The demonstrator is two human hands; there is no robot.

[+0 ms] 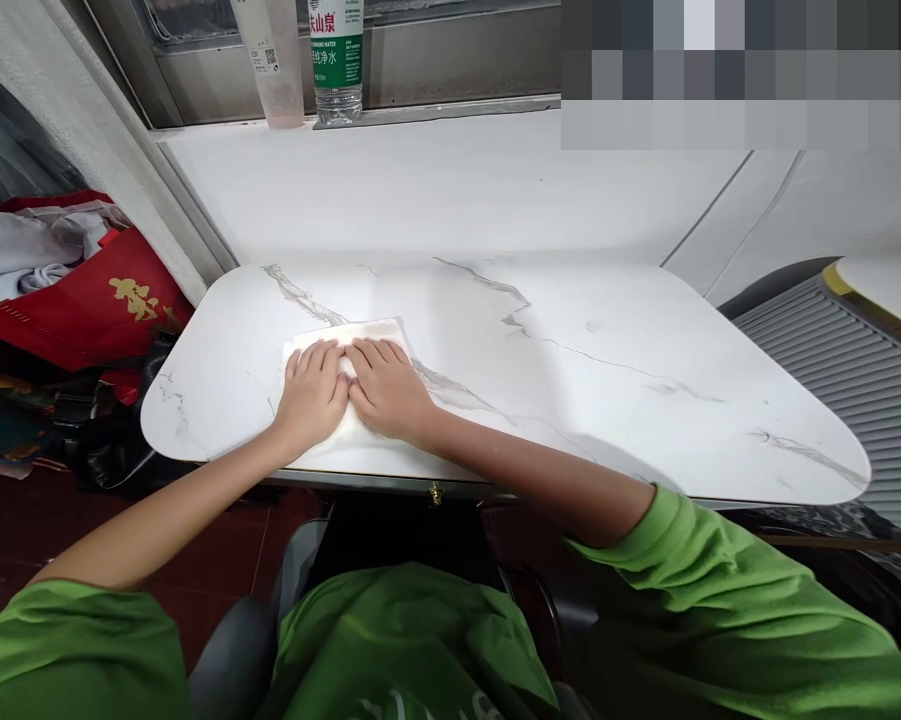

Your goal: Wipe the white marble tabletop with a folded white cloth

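Observation:
A white cloth (349, 430), roughly square and possibly folded, lies on the white marble-patterned tabletop (615, 350), left of its middle. My left hand (311, 395) rests palm down on the left half of the cloth, fingers stretched forward. Beside it, my right hand (387, 388) lies flat on the right half, its fingers also extended. The two thumbs meet or nearly meet over the cloth's centre. Beneath both palms the cloth is hidden, while its far edge and a near strip show.
On the ledge behind stand a water bottle (339, 65) with a green label and a pale translucent cup or bottle (277, 75). A red bag (82, 300) with white fabric sits at the left. To the right is a grey ribbed panel (825, 340). A grey chair (232, 655) is below.

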